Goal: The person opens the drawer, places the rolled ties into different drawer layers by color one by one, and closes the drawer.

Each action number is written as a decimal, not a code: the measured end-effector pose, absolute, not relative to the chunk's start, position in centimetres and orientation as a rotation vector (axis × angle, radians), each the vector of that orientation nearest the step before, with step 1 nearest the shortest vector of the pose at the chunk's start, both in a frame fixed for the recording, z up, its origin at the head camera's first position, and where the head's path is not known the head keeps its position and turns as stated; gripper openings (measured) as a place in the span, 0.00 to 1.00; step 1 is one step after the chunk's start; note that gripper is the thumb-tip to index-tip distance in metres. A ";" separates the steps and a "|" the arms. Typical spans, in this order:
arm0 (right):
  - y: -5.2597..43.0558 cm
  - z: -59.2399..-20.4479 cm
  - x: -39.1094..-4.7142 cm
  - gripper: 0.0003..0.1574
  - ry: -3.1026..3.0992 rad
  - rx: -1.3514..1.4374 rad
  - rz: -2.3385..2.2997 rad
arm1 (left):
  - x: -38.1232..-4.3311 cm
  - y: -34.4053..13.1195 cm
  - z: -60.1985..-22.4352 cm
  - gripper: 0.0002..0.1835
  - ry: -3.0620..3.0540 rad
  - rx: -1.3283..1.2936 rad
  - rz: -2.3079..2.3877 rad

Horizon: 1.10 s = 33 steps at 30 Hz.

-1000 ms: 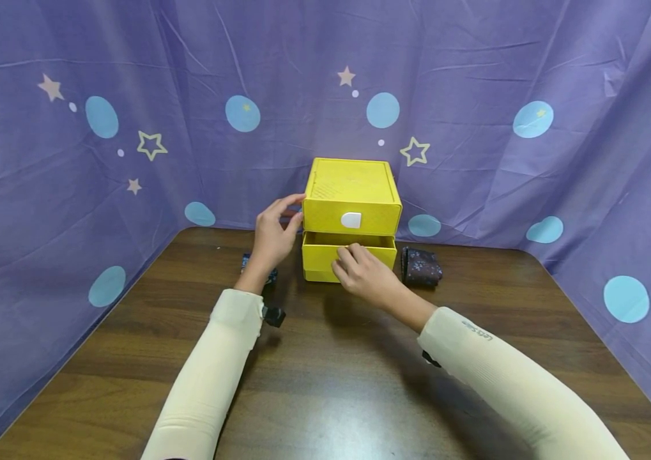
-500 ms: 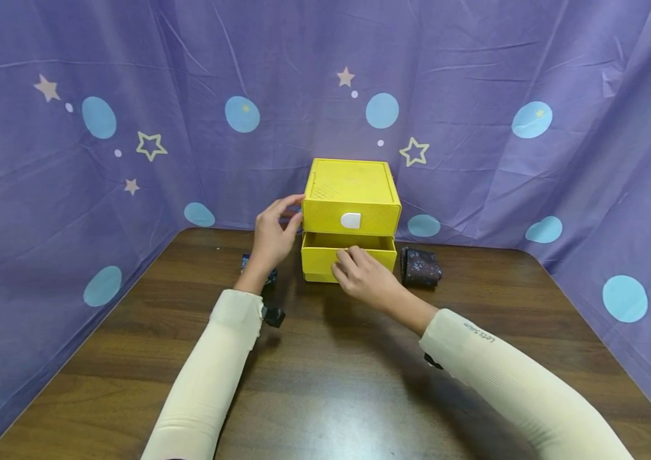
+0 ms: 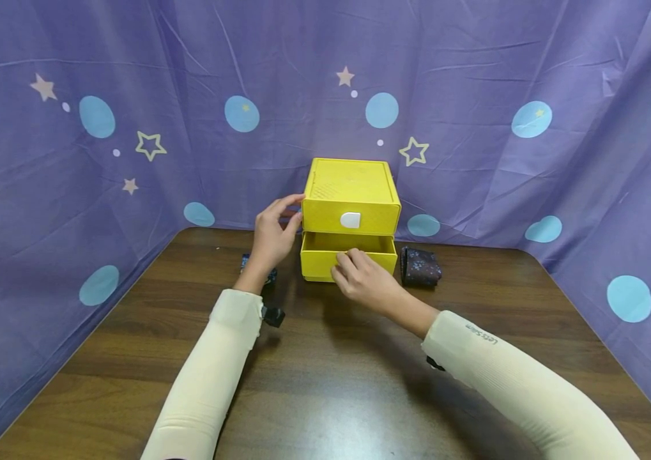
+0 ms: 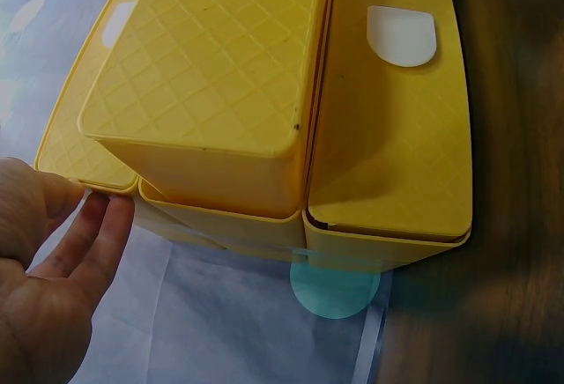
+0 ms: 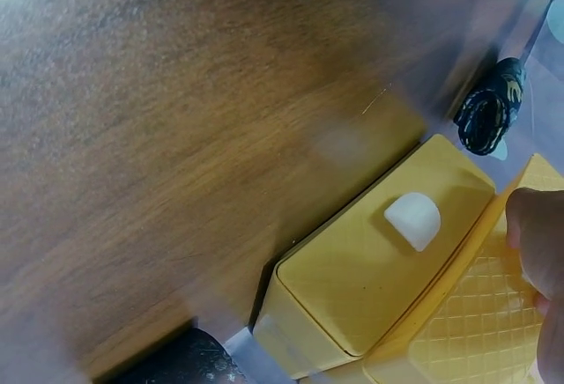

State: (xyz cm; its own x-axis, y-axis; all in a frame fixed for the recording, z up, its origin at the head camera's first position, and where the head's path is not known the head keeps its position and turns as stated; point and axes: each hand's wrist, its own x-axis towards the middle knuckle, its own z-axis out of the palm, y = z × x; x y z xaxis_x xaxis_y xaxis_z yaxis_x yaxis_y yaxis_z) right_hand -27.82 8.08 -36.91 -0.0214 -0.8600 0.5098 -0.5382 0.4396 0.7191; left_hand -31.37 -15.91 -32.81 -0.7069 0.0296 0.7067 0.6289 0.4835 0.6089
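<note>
A yellow drawer unit [image 3: 354,179] stands at the back of the table, with white tabs on its drawer fronts. Its middle drawer [image 3: 316,263] is pulled partly out, and the inside that shows is bare yellow. My right hand [image 3: 367,278] pinches the front of this drawer at its upper edge; the curled fingers hide the tab there. Against the unit's upper left front corner rest the thumb and straight fingers of my left hand [image 3: 273,235]. In the left wrist view the bottom drawer [image 4: 397,137] sits closed below the middle one.
A folded dark cloth with a blue flower pattern [image 3: 420,267] lies right of the unit. Left of it, partly behind my left wrist, is a rolled dark patterned cloth [image 5: 490,107]. A purple curtain [image 3: 463,160] hangs right behind the brown wooden table [image 3: 325,377].
The middle drawer has slid a little further out toward me, my right hand moving back with it. My left hand has stayed at the unit's corner.
</note>
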 end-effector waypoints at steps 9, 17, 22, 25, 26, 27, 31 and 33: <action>8.1 -36.7 -27.2 0.21 -1.714 1.217 -0.413 | -31.5 -15.9 -32.9 0.19 -2.087 -0.547 -1.223; 7.8 -36.6 -26.7 0.20 -1.718 1.194 -0.425 | -31.4 -15.9 -32.9 0.19 -2.081 -0.545 -1.228; 7.6 -36.5 -26.1 0.20 -1.730 1.190 -0.448 | -31.5 -16.0 -33.0 0.19 -2.078 -0.544 -1.224; 7.6 -36.5 -25.7 0.21 -1.738 1.183 -0.471 | -31.6 -16.0 -33.0 0.19 -2.077 -0.547 -1.220; 7.5 -36.5 -25.7 0.21 -1.736 1.182 -0.473 | -31.6 -16.0 -33.0 0.19 -2.075 -0.549 -1.221; 7.5 -36.5 -25.6 0.21 -1.737 1.183 -0.475 | -31.6 -16.0 -33.0 0.20 -2.074 -0.549 -1.219; 7.6 -36.5 -25.2 0.22 -1.735 1.189 -0.470 | -31.6 -16.0 -33.0 0.20 -2.068 -0.556 -1.230; 7.7 -36.4 -25.1 0.23 -1.730 1.196 -0.464 | -31.6 -16.0 -33.0 0.20 -2.066 -0.559 -1.234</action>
State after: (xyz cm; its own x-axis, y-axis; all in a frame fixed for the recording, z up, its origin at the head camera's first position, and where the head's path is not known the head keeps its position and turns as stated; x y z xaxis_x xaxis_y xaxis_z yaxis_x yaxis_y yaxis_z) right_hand -25.09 7.65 -36.43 -0.0724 -0.8714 0.4851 -0.5119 0.4499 0.7318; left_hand -31.58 -15.96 -32.98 -0.6921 0.0271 0.7213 0.6479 0.4638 0.6043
